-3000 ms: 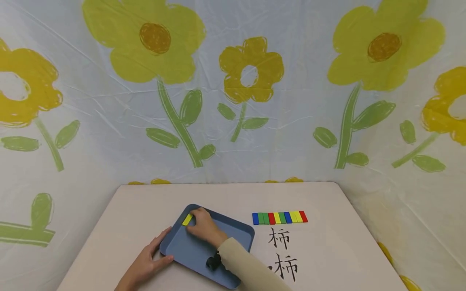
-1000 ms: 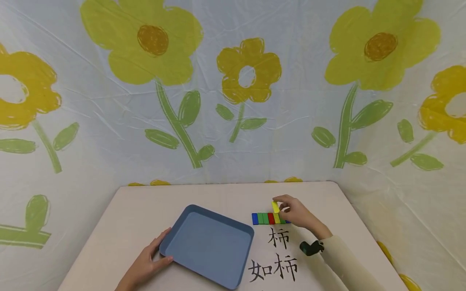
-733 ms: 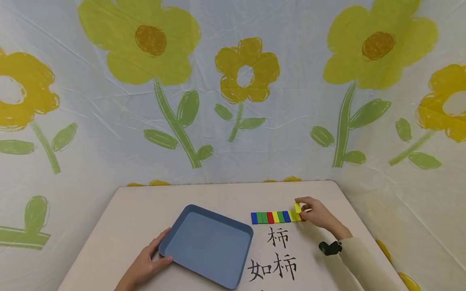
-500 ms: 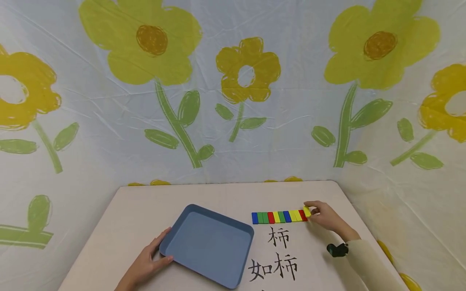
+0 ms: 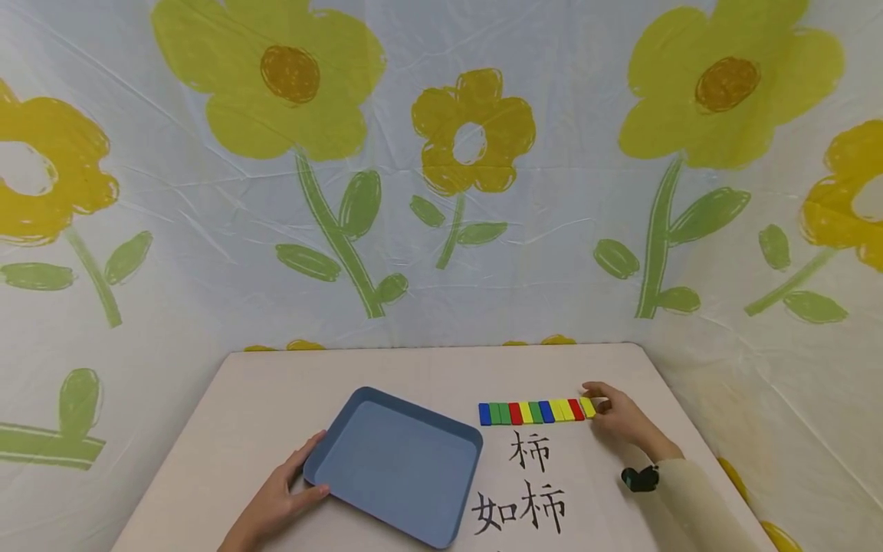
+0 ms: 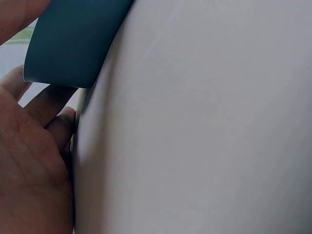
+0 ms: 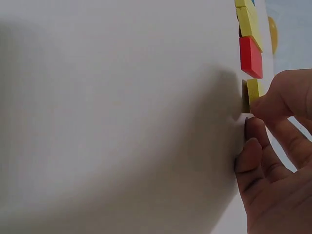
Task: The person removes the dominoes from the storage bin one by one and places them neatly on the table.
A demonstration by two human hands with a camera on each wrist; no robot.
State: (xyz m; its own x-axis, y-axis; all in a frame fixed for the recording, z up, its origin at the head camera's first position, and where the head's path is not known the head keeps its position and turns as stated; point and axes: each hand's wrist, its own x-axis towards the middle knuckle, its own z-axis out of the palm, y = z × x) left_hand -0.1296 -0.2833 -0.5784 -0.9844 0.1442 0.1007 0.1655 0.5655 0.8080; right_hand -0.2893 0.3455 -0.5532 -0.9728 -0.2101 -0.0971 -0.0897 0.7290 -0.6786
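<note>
My left hand (image 5: 277,497) holds the near left corner of a blue-grey tray (image 5: 400,468), its thumb at the front side and its fingers along the left side. In the left wrist view, the tray's wall (image 6: 73,46) lies between thumb and fingers. At the right end of a row of coloured blocks (image 5: 517,414), my right hand (image 5: 626,420) pinches a yellow block (image 5: 588,407). The right wrist view shows the thumb against this yellow block (image 7: 254,90), with a narrow gap to the red block (image 7: 251,57) beside it. The index finger's contact is partly hidden.
The row's other blocks are blue, green, red and yellow, side by side on the pale table (image 5: 290,391). Black handwritten characters (image 5: 530,451) mark the surface in front of them. A flower-printed cloth (image 5: 545,253) hangs behind the table and at its sides.
My right hand has taken the yellow block out of the tray, carried it rightward over the row, and lowered it beside the red end block. The left hand and tray have stayed put.
</note>
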